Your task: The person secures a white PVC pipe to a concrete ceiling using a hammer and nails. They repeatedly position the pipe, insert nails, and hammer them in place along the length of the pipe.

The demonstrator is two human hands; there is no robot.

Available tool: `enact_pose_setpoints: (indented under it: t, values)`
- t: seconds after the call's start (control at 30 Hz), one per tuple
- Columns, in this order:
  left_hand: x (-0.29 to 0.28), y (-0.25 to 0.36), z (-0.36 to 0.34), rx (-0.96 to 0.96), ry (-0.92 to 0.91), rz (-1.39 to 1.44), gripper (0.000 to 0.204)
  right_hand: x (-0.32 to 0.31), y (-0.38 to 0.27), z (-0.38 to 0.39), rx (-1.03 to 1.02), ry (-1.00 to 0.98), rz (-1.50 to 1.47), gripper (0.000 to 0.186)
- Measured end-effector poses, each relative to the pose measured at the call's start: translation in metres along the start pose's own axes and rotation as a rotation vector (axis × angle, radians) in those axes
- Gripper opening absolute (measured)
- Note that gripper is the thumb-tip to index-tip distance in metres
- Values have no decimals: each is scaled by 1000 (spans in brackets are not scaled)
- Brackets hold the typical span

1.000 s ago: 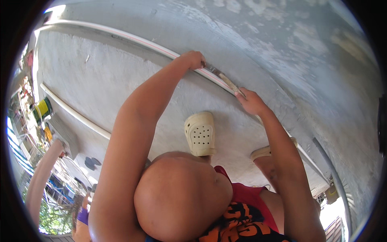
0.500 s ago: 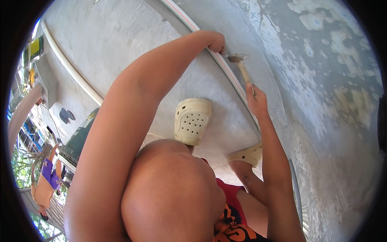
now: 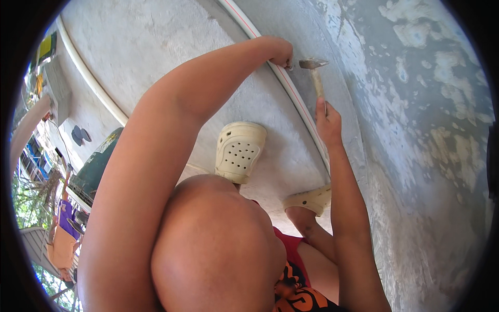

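Observation:
My right hand point(image 3: 328, 125) grips the wooden handle of a hammer point(image 3: 316, 78). The hammer's metal head is up beside my left hand, a short gap away from its fingertips. My left hand point(image 3: 281, 51) reaches over a long white pipe with a red stripe point(image 3: 294, 93). Its fingers are closed in a pinch at the pipe's right side. Whatever they hold there is too small to make out. The pipe runs along the grey concrete, from the top down past my right wrist.
My feet are in cream clogs point(image 3: 240, 151) beside the pipe. A blue-grey wall with peeling paint point(image 3: 416, 104) rises on the right. Another pale pipe point(image 3: 86, 73) lies at left, near dark slippers point(image 3: 80, 135) and a green container point(image 3: 96, 166). A person point(image 3: 65, 234) is at far left.
The hammer head, blurred near my left fingertips before, now stands slightly higher and farther right. My left hand stays at the pipe. The whole view has shifted a little.

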State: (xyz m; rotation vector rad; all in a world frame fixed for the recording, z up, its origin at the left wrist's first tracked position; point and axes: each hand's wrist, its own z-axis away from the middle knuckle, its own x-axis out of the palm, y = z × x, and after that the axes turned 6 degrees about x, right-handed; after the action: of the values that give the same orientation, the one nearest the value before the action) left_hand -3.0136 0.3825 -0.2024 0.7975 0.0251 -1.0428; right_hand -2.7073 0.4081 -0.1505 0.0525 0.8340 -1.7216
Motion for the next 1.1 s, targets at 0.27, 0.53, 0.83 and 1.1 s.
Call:
enact_pose_setpoints:
  t: [0.27, 0.53, 0.83, 1.1]
  values:
    - [8, -14, 0, 13, 12, -10, 25, -3, -7, 19, -92, 73, 137, 75]
    - [8, -3, 4, 9, 45, -72, 27, -2, -15, 17, -18, -40, 90, 78]
    - [3, -5, 5, 51, -2, -84, 27, 3, -7, 16, -3, 10, 140, 77]
    - [8, -12, 3, 60, -4, -21, 29, -5, -6, 22, -7, -25, 128, 74]
